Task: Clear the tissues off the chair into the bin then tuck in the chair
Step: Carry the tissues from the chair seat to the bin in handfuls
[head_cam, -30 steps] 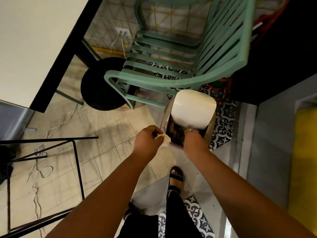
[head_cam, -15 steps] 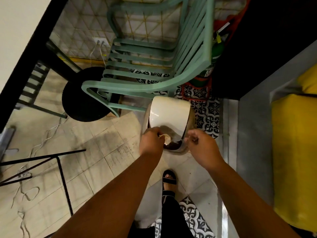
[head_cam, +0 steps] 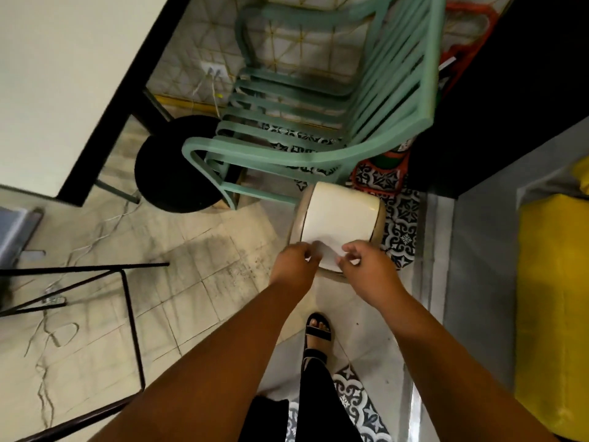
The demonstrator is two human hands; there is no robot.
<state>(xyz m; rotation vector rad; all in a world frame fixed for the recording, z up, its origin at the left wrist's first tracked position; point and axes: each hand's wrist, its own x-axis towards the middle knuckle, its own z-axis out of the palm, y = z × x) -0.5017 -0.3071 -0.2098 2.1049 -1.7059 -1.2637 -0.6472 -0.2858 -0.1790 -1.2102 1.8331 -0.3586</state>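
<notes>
The bin [head_cam: 339, 223] stands on the floor [head_cam: 197, 250] just in front of the green chair [head_cam: 306, 100], its white lid [head_cam: 342, 215] down. No tissue shows (the chair's seat slats look bare). Both hands meet at the lid's near edge: left hand [head_cam: 294, 266] curled, right hand [head_cam: 369, 271] with fingers bent; whether either grip holds anything I cannot tell. The bench [head_cam: 63, 74] is at the left.

One chair [head_cam: 306, 100], one bin [head_cam: 341, 215], two hands [head_cam: 296, 263]
</notes>
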